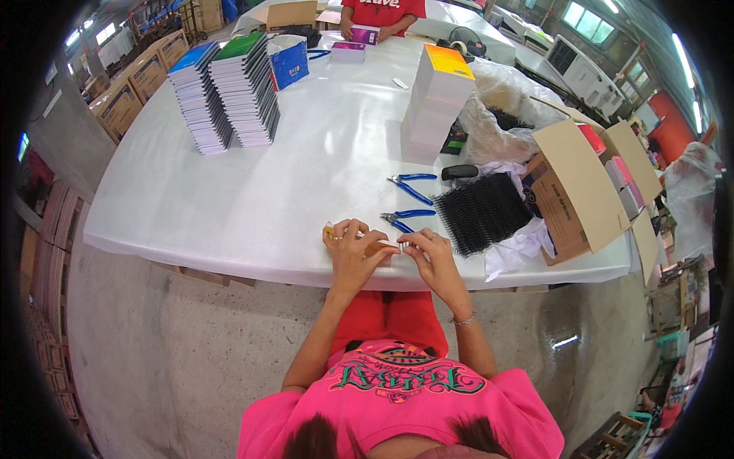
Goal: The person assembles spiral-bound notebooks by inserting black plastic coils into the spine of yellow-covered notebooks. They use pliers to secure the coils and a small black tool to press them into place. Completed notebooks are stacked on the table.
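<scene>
Yellow-edged booklet, left hand curled over it, right hand pinching its end

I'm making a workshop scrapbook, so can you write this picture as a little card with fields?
Left hand: holding what looks like a yellow-edged booklet, mostly hidden
Right hand: fingertips at the booklet's right end
Tools: two blue-handled cutters
Beside them: black coils
Right side: open cardboard box
Stacks: blue-topped stack, green-topped stack, yellow-topped stack
Across the table: person in red, touching a purple item
</scene>
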`<state>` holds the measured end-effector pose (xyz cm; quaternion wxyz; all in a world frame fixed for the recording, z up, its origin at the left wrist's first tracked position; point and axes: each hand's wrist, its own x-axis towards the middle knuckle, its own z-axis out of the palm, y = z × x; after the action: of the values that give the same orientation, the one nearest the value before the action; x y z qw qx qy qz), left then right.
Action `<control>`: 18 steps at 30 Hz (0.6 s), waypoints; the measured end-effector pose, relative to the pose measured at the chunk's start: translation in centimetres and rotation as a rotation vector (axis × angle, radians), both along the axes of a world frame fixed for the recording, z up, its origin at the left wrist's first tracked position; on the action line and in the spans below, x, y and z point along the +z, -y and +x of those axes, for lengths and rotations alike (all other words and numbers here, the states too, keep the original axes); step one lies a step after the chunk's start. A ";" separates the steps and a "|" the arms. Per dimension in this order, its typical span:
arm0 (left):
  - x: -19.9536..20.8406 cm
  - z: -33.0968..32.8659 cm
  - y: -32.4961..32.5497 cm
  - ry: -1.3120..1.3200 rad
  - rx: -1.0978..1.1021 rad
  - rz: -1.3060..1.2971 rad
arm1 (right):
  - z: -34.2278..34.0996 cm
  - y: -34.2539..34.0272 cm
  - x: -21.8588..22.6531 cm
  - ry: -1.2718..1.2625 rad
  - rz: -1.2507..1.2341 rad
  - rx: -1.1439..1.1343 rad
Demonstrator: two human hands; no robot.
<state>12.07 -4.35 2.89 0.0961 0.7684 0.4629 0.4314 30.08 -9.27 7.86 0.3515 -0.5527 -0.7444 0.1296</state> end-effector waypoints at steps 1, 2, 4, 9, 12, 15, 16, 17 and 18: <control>0.0 0.1 -0.1 0.005 0.000 -0.001 | 0.0 -0.2 -0.4 -0.024 0.007 -0.001; 0.0 0.1 -0.1 0.009 0.001 -0.003 | 0.0 -0.3 -0.6 -0.049 0.014 -0.002; 0.0 0.1 -0.1 0.012 -0.008 -0.008 | 0.1 -0.3 -0.9 -0.048 -0.038 0.002; -0.1 -0.1 -0.1 0.008 -0.003 0.015 | 0.1 -0.2 -0.4 -0.047 -0.021 0.032; -0.1 0.0 -0.2 0.022 -0.007 0.008 | -0.1 0.1 -0.9 -0.073 0.049 0.017; -0.1 0.0 -0.2 0.016 -0.011 0.003 | -0.4 0.2 -1.1 -0.132 0.006 0.007; 0.0 0.0 -0.1 0.011 -0.011 0.007 | -0.5 0.2 -1.1 -0.166 -0.025 0.009; 0.1 0.0 -0.1 0.006 -0.012 0.010 | -0.5 0.2 -1.0 -0.199 -0.056 0.011; 0.1 0.1 -0.1 0.003 -0.013 0.010 | -0.4 0.2 -0.9 -0.186 -0.064 0.012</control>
<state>12.18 -4.23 2.99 0.0956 0.7713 0.4556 0.4340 29.68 -9.47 6.97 0.4006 -0.5446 -0.7074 0.2063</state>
